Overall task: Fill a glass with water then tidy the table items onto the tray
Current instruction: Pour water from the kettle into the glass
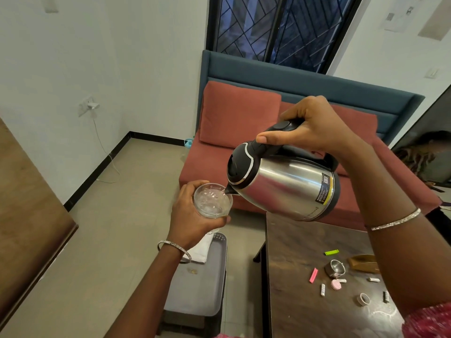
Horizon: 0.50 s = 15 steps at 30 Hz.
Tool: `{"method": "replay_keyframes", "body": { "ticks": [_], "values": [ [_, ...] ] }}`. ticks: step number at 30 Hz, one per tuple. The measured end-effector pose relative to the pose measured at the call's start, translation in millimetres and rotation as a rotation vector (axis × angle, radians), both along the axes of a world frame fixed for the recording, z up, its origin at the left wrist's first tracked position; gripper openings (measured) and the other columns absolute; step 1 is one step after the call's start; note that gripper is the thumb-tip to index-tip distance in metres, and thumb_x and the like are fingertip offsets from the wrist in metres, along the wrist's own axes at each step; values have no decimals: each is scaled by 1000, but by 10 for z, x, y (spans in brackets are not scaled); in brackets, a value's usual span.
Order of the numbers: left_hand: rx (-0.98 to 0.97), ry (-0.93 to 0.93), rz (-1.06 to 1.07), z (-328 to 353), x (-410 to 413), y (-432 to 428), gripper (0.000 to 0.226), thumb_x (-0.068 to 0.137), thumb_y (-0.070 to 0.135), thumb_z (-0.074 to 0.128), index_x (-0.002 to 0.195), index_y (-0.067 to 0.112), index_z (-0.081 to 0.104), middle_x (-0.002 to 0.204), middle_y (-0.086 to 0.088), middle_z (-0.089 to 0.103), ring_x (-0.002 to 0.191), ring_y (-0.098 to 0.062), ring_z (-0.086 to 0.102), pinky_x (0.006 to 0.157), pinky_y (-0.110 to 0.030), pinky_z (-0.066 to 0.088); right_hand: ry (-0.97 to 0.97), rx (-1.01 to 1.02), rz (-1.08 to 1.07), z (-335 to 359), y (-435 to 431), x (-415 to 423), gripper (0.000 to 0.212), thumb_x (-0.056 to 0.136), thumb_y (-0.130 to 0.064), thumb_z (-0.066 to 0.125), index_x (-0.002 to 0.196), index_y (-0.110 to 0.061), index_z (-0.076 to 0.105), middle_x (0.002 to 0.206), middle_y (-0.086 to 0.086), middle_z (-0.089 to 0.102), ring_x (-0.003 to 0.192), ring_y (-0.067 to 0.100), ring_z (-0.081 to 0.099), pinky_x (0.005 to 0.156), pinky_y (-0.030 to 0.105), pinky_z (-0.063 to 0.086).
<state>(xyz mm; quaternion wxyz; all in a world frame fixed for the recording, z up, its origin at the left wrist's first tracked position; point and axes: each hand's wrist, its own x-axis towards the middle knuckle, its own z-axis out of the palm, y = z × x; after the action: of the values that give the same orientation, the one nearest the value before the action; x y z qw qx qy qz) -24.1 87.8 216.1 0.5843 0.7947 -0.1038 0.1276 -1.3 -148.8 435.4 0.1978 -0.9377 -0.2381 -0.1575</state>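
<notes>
My left hand (191, 215) grips a clear glass (212, 200) held in the air above the grey tray (199, 289). My right hand (314, 128) holds the black handle of a steel electric kettle (283, 184), tilted with its spout at the glass rim. Water runs from the spout into the glass. On the dark wooden table (300, 250) lie a green strip (332, 252), a pink strip (313, 275), a small metal strainer (334, 268), a pink round case (335, 284), a tape ring (363, 299) and several small batteries.
A folded white cloth (201, 250) lies on the tray beneath my left wrist. A red and blue sofa (234, 123) stands behind the table. A brown pouch (361, 263) sits on the table near my right forearm. A wooden panel (26, 206) is at the left.
</notes>
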Motion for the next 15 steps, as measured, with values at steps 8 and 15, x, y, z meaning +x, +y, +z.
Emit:
{"method": "replay_keyframes", "body": {
  "ticks": [8,15],
  "values": [
    [-3,-6,-6,-35,-8,36,85,38,44,92,113,37,52,113,15,58,104,-1,57,84,-25,55,13,-5,10,-33,30,-9,69,70,-71,72,57,-4,65,46,8,44,45,17,31,45,35,27],
    [-2,17,-6,-87,-18,111,86,39,41,93,115,33,53,114,15,59,103,1,57,82,-18,52,51,116,-28,-190,9,-19,56,71,-63,77,46,-18,54,42,-8,36,42,8,29,43,14,21]
  ]
}}
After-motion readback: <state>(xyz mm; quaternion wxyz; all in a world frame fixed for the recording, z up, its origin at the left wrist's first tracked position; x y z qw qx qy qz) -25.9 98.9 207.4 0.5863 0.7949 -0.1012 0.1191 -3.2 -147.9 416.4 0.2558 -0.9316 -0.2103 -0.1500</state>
